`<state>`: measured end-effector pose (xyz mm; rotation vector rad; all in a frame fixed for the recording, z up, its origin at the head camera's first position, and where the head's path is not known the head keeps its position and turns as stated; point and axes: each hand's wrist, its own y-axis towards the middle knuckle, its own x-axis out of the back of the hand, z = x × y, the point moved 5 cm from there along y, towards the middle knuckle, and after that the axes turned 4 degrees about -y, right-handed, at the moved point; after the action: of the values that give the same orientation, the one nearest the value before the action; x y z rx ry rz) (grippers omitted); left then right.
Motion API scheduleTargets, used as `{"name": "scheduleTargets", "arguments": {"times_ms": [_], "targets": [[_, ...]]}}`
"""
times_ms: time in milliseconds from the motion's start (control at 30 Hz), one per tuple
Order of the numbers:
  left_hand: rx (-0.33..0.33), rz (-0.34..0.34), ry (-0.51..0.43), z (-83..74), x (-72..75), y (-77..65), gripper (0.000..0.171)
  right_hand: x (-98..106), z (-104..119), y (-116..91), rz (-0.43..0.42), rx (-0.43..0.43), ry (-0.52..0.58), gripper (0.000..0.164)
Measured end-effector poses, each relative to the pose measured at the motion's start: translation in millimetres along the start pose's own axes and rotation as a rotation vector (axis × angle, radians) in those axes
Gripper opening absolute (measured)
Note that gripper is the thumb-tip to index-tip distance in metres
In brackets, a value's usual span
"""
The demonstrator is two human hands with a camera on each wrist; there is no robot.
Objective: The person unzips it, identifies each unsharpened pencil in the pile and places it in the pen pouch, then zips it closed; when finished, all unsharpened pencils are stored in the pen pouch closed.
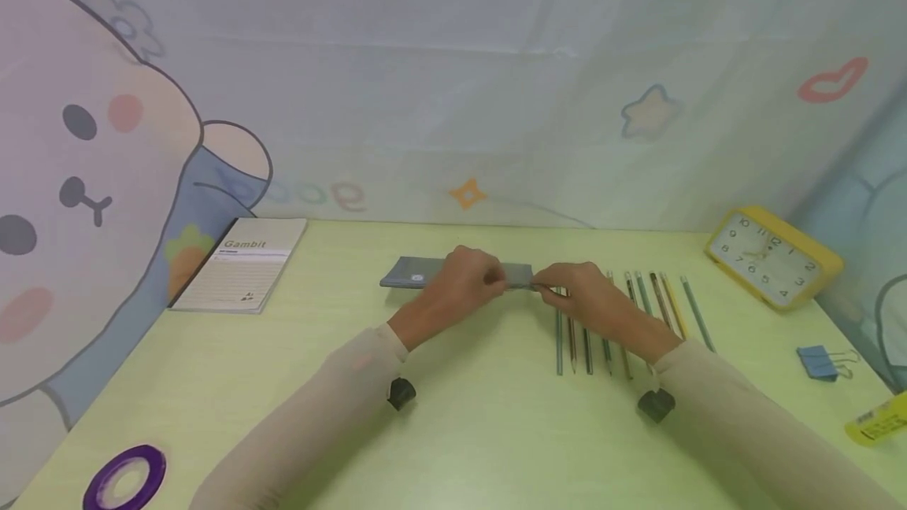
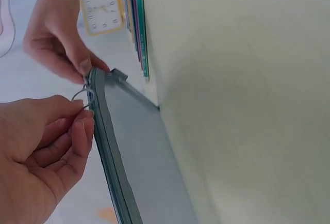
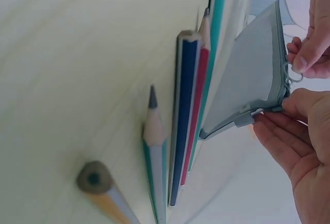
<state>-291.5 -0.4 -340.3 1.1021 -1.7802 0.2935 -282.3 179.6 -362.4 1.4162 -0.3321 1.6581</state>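
A grey zippered pencil case [image 1: 411, 268] is held above the table, its zipper edge facing up. My left hand [image 1: 464, 278] pinches the ring of the zipper pull [image 2: 81, 91] between thumb and fingers, near the right end of the zipper. My right hand [image 1: 588, 297] grips the right end corner of the case, beside a small fabric tab [image 3: 244, 119]. The zipper looks closed along the part that shows in the left wrist view. Several pencils [image 1: 697, 313] lie in a row under and beside my right hand, partly hidden by it.
A notebook [image 1: 244, 266] lies at the back left. At the right are a yellow clock [image 1: 772, 258], a blue binder clip [image 1: 818, 363] and a yellow cylindrical item [image 1: 879, 420]. A purple tape roll [image 1: 154, 463] lies front left. A printed curtain [image 1: 453, 101] hangs behind the table.
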Motion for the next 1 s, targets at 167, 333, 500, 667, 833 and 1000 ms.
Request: {"name": "scheduleTargets", "arguments": {"times_ms": [167,333,500,667,833,1000], "targets": [[0.020,0.002,0.009,8.1,12.8,-9.5,0.013,2.5,1.7,-2.7,-0.014,0.007,-0.007,0.020],[-0.022,-0.012,0.002,19.1,28.9,-21.0,0.012,5.7,-0.6,-8.0,-0.030,0.021,-0.026,0.020],[0.012,0.018,-0.021,37.7,44.6,-34.4,0.014,6.9,-1.6,-11.2,-0.025,0.031,-0.034,0.021],[0.053,0.045,-0.018,61.0,67.2,-50.9,0.012,8.9,-3.9,-12.6,-0.012,0.032,-0.043,0.022],[0.114,-0.010,0.017,91.4,93.8,-68.5,0.009,16.9,-10.2,-14.6,-0.037,0.018,-0.070,0.022],[0.164,-0.064,0.018,110.5,105.6,-80.2,0.009,20.5,-10.4,-13.3,-0.055,0.040,-0.057,0.020]]}}
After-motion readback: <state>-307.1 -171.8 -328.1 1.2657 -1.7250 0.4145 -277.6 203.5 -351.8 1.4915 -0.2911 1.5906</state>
